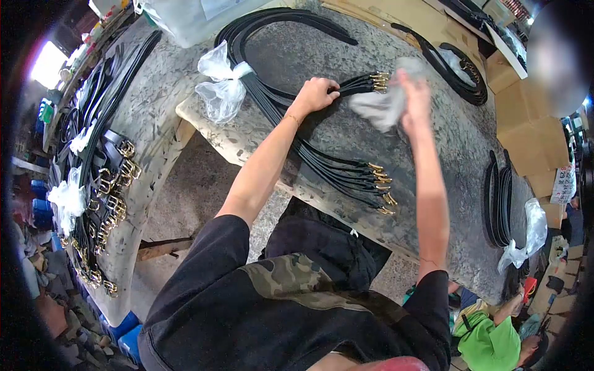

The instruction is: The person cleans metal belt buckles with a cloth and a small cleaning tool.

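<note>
My left hand point(317, 96) is closed round a bunch of thin black belts point(346, 88) just behind their gold-coloured buckle ends point(379, 81). To the right of those ends, my right hand point(416, 105) is blurred by motion and grips a crumpled grey-white cloth point(382, 106). A second group of black straps point(328, 167) fans out nearer my body, with gold metal ends point(382, 185) at their right. Knotted clear plastic point(226, 77) ties the belts together on the left. Their looped far part point(291, 15) curves round at the back of the table point(458, 161).
More coiled belts point(455, 74) lie at the back right, and another tied bundle point(500, 198) sits at the right edge. Buckled belts point(105, 204) cover a left-hand table. Cardboard boxes point(526, 133) stand at right. A person in a green shirt point(489, 340) is low at the right.
</note>
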The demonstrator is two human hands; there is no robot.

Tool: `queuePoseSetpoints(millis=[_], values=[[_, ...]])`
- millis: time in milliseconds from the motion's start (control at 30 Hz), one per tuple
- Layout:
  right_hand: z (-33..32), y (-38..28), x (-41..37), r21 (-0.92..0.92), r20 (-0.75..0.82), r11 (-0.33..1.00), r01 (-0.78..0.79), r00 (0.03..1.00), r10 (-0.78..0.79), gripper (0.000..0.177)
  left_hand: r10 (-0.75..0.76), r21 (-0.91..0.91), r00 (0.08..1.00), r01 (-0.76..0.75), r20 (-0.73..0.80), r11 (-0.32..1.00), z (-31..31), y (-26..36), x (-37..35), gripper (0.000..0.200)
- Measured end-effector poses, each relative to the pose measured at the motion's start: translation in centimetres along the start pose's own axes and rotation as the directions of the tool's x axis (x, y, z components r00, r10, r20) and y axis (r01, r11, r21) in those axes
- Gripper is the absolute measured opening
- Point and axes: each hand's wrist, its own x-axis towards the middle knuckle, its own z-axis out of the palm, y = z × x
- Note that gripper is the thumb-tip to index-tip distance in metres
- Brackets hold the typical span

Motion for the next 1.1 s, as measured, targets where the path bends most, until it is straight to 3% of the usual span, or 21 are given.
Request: queuePoseSetpoints(millis=[33,67,100,133,167,200,267,400,467,500,533,667,733,800,833,867,900,933,1000,1067,1100], values=[[0.4,1.3,-0.9,-0.402,0.256,0.906,0.128,0.966,-0.023,0.033,0.005,0.005,1.000,-0.005,-0.005,1.000,-0.1,0.3,-0.3,0.028],[1.0,2.4,-2.1,-0.593,0.418,0.796,0.120,0.891,0.178,0.037,-0.007,0.012,1.000,0.007,-0.002,1.000,-0.3,0.6,-0.5,0.028],[1.5,5.2,-3.2,-0.551,0.602,0.783,0.289,0.787,0.134,0.044,-0.015,0.021,1.000,0.015,-0.001,1.000,-0.5,0.7,-0.3,0.028],[1.5,7.7,-3.7,-0.549,0.714,0.710,0.441,0.690,0.123,0.060,0.078,-0.044,0.996,-0.079,-0.044,0.996,0.7,-1.3,0.1,0.029],[1.6,8.9,-5.6,-0.636,0.753,0.301,0.711,0.656,0.041,0.063,0.041,-0.067,0.999,-0.043,-0.034,0.997,0.5,-0.9,0.0,0.029],[1.3,9.8,-6.0,-0.615,0.788,0.108,0.781,0.612,0.063,0.060,0.002,-0.091,1.000,-0.004,-0.018,0.996,0.3,-0.4,-0.1,0.029],[0.9,9.7,-4.4,-0.606,0.795,0.314,0.731,0.560,0.231,0.055,0.015,-0.061,1.000,-0.015,0.010,0.998,0.0,-0.2,-0.2,0.029],[1.8,9.3,-3.6,-0.627,0.766,0.236,0.742,0.534,0.357,0.046,0.006,-0.071,1.000,-0.007,-0.012,0.997,0.1,-0.2,0.1,0.029],[0.6,11.1,-2.1,-0.590,0.807,0.141,0.795,0.576,0.128,0.041,0.004,-0.064,1.000,-0.005,-0.018,0.998,0.5,-0.5,0.1,0.028],[-0.1,11.4,-1.7,-0.536,0.819,0.150,0.831,0.555,-0.145,0.037,0.023,-0.046,0.999,-0.026,-0.046,0.999,0.8,-0.6,0.0,0.027],[-0.9,11.6,-1.1,-0.533,0.819,0.150,0.833,0.552,-0.158,0.037,0.042,-0.027,0.996,-0.044,-0.078,0.999,1.0,-0.8,0.0,0.025],[-2.9,9.6,0.6,-0.906,0.404,-0.124,0.405,0.914,0.039,0.028,0.033,-0.032,0.994,-0.037,-0.101,0.999,0.8,0.0,-0.5,0.024],[-3.7,9.1,1.0,-0.941,0.316,-0.133,0.312,0.949,-0.010,0.026,0.024,-0.070,0.992,-0.032,-0.122,0.997,0.4,0.5,-1.0,0.024],[-3.1,6.8,0.6,-0.981,0.018,0.194,0.024,0.999,-0.036,0.028,0.017,-0.108,0.989,-0.033,-0.149,0.994,-0.2,1.0,-1.1,0.024],[-3.3,7.6,1.1,-0.956,0.117,0.266,0.127,0.992,-0.052,0.029,-0.013,-0.121,0.984,-0.008,-0.175,0.993,-0.5,1.2,-1.3,0.024],[-1.5,5.7,0.4,-0.947,0.165,0.293,0.131,0.982,0.095,0.030,-0.043,-0.136,0.980,0.016,-0.195,0.991,-0.5,1.4,-1.4,0.024],[-0.5,6.1,-0.5,-0.853,0.384,0.352,0.386,0.920,-0.080,0.032,-0.044,-0.134,0.973,0.013,-0.225,0.991,-0.4,1.1,-1.3,0.024],[0.2,6.7,-1.2,-0.699,0.556,0.364,0.615,0.788,-0.264,0.037,-0.058,-0.178,0.970,0.016,-0.234,0.984,-0.6,1.3,-1.5,0.024],[1.7,8.5,-1.2,-0.549,0.719,0.479,0.685,0.679,-0.148,0.045,-0.041,-0.253,0.951,-0.039,-0.306,0.967,-0.5,1.0,-1.6,0.025],[1.5,9.8,-1.7,-0.604,0.701,0.466,0.647,0.709,-0.077,0.050,-0.090,-0.186,0.938,0.028,-0.335,0.982,-0.6,1.3,-1.8,0.026],[0.5,10.4,-1.5,-0.633,0.709,0.364,0.683,0.701,-0.082,0.051,-0.072,-0.208,0.938,0.000,-0.338,0.978,-0.3,0.9,-1.6,0.027]])
